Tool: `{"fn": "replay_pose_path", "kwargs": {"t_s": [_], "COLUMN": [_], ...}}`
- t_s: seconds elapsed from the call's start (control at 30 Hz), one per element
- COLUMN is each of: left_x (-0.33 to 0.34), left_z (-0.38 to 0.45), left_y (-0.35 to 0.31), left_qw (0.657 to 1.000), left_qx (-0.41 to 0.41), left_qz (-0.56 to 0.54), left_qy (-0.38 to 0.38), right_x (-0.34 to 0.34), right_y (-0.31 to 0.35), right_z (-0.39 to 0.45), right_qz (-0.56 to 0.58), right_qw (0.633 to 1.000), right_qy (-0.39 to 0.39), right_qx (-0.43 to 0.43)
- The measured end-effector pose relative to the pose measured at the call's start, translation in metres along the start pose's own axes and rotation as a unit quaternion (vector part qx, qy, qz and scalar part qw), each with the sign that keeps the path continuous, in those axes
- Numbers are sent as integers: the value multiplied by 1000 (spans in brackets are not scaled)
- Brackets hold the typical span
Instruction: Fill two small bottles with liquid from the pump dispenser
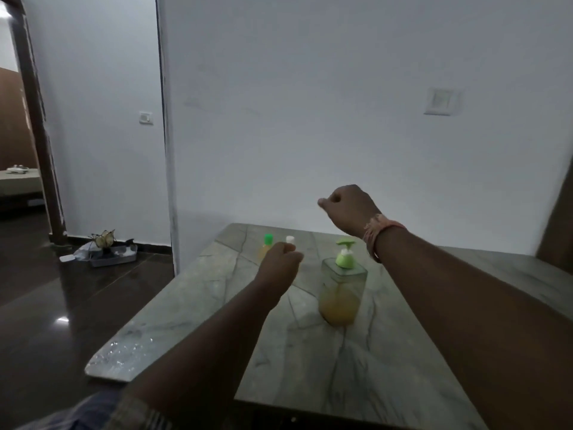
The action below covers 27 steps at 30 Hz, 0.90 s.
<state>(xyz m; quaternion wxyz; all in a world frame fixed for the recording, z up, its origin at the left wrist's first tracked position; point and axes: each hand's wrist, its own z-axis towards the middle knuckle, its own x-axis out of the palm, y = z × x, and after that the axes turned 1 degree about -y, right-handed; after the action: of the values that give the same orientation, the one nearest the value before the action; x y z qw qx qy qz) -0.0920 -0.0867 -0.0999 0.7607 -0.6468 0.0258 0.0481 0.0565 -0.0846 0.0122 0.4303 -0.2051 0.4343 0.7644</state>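
The pump dispenser (342, 290), a clear square bottle with a green pump head, stands mid-table with yellow-orange liquid in its lower half. Behind it to the left is a small green-capped bottle (266, 246) holding yellowish liquid. Beside that, a small white-capped bottle (290, 239) shows only its cap above my left hand (280, 263). This hand is curled around the bottle and hides its body. My right hand (350, 209) is raised above the table behind the dispenser, closed in a fist with nothing visible in it. A thread band circles its wrist.
The grey-green marble table (310, 352) stands against a white wall, its left edge ending over dark glossy floor. A tray with small items (107, 252) lies on the floor by the wall at the left. A doorway opens at the far left.
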Motion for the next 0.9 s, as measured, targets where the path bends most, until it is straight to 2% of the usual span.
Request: {"fn": "replay_pose_path", "kwargs": {"t_s": [0.1,0.17,0.23,0.4,0.47,0.7,0.8,0.9], "left_x": [25,37,46,65,69,76,81,86], "left_z": [-21,-30,-34,-20,1,95,120,132], "left_y": [14,26,34,49,50,36,32,32], "left_qw": [993,982,969,981,982,983,975,980], "left_qx": [-45,-36,-7,47,61,55,92,38], "left_qz": [-26,-68,-101,-62,-42,-10,2,6], "left_qy": [106,174,225,179,175,173,203,197], "right_x": [0,7,23,72,79,116,136,145], "right_y": [-31,-49,-63,-74,-78,-101,-111,-119], "right_z": [-33,-54,-71,-83,-65,33,54,58], "right_qz": [43,96,143,296,326,290,264,255], "right_qw": [989,969,946,900,880,883,881,879], "right_qy": [-136,-209,-242,-158,-179,-226,-247,-260], "right_qx": [45,93,160,279,295,292,305,307]}}
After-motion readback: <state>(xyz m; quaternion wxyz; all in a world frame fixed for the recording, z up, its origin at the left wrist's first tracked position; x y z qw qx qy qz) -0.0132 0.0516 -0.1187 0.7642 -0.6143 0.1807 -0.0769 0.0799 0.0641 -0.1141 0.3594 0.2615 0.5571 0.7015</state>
